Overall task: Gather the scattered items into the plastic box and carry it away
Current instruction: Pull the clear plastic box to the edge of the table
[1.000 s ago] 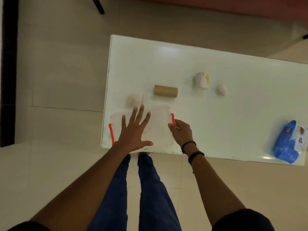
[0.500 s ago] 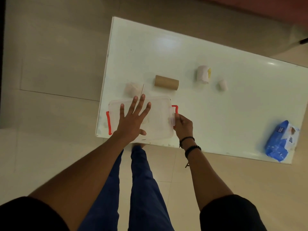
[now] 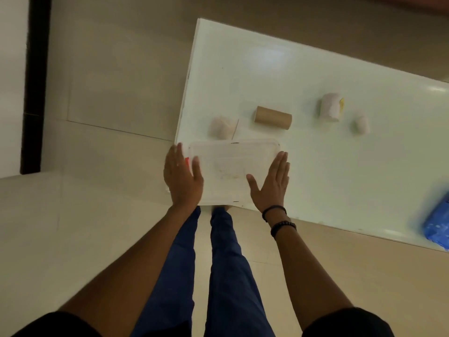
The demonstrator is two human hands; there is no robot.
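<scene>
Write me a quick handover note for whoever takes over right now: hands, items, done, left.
Left hand: open, flat at the plastic box's left end.
Right hand: open, flat at its right end.
Box sits lidded at the table's near corner.
Loose on the table: cardboard tube, three pale rolls, blue packet.
Done: nothing visibly gathered.
Left: open the box, load everything, carry away.

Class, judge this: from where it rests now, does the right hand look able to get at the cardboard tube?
Probably yes. The right hand lies flat at the box's right end; the cardboard tube lies beyond, with bare table between.
</scene>
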